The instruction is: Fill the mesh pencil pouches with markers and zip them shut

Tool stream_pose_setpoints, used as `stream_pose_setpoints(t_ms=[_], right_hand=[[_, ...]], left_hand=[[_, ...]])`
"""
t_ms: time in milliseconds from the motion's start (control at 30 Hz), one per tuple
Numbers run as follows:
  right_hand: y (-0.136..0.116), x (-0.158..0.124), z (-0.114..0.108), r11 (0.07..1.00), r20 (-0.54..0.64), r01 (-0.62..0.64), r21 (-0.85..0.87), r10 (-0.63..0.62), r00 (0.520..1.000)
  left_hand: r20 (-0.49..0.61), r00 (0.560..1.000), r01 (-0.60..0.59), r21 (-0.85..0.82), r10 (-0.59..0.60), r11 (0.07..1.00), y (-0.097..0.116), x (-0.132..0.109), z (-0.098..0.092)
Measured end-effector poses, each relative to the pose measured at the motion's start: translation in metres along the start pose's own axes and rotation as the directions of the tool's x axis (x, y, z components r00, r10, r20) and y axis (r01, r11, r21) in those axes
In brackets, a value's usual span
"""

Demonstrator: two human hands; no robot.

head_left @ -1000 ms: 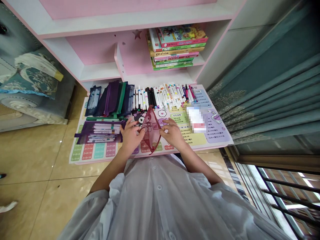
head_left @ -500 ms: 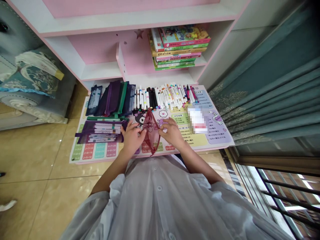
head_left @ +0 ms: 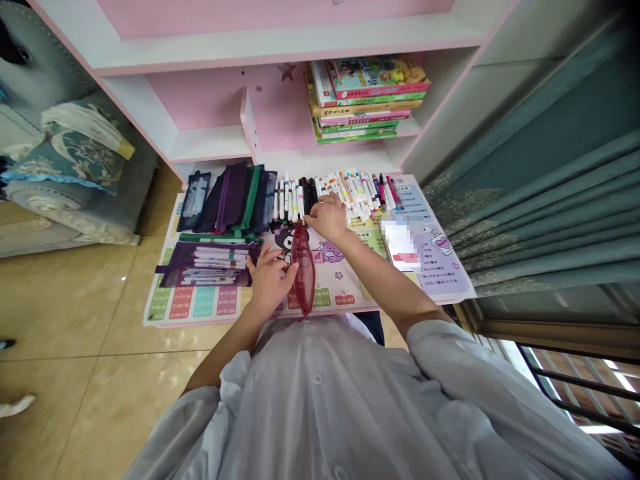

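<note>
Left hand (head_left: 270,280) is gripping the soft, light-seeming red mesh pouch (head_left: 303,267) by its edge; right hand (head_left: 325,219) is touching the markers (head_left: 330,197).

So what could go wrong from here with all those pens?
The right hand is among loosely lined-up marker pens, so it might knock some out of line. The red mesh pouch held by the left hand reaches the near edge of the mat, so it could slip off if released.
</note>
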State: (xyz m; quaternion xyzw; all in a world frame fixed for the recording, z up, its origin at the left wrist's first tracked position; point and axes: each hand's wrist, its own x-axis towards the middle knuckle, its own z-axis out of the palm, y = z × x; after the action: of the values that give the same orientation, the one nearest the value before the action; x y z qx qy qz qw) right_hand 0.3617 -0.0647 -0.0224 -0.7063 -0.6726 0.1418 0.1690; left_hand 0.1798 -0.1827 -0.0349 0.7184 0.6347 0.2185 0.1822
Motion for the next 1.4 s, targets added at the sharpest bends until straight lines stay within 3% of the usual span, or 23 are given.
stream_pose_setpoints(t_ms=[167,500,800,967,1167,1300,1400], right_hand=[[-0.011,0.016,0.016,0.990,0.100,-0.011,-0.144,0.026,0.995],[-0.021,0.014,0.019,0.973,0.078,-0.061,-0.223,0.081,0.994],[-0.011,0.005,0.015,0.995,0.064,-0.060,-0.074,0.065,0.996],[-0.007,-0.026,-0.012,0.996,-0.079,-0.036,0.080,0.042,0.996],[-0.014,-0.099,-0.043,0.970,-0.176,0.122,0.210,-0.085,0.981],[-0.025,-0.137,-0.039,0.961,-0.117,0.215,0.173,-0.197,0.974],[-0.030,-0.149,-0.029,0.974,-0.091,0.200,0.102,-0.191,0.977]], left_hand=[[0.003,1.000,0.015,0.008,-0.015,1.000,0.001,0.000,-0.004],[-0.004,1.000,0.022,0.008,-0.022,1.000,-0.002,0.000,0.001],[-0.026,0.999,0.029,-0.028,-0.030,0.999,-0.005,0.001,0.000],[-0.017,0.999,0.034,-0.026,-0.034,0.999,-0.004,0.003,0.000],[-0.034,0.999,0.025,-0.040,-0.026,0.999,-0.005,0.004,0.002],[-0.035,0.999,0.030,-0.054,-0.032,0.998,-0.005,0.003,0.002],[-0.026,0.999,0.031,-0.050,-0.033,0.998,-0.004,0.003,0.001]])
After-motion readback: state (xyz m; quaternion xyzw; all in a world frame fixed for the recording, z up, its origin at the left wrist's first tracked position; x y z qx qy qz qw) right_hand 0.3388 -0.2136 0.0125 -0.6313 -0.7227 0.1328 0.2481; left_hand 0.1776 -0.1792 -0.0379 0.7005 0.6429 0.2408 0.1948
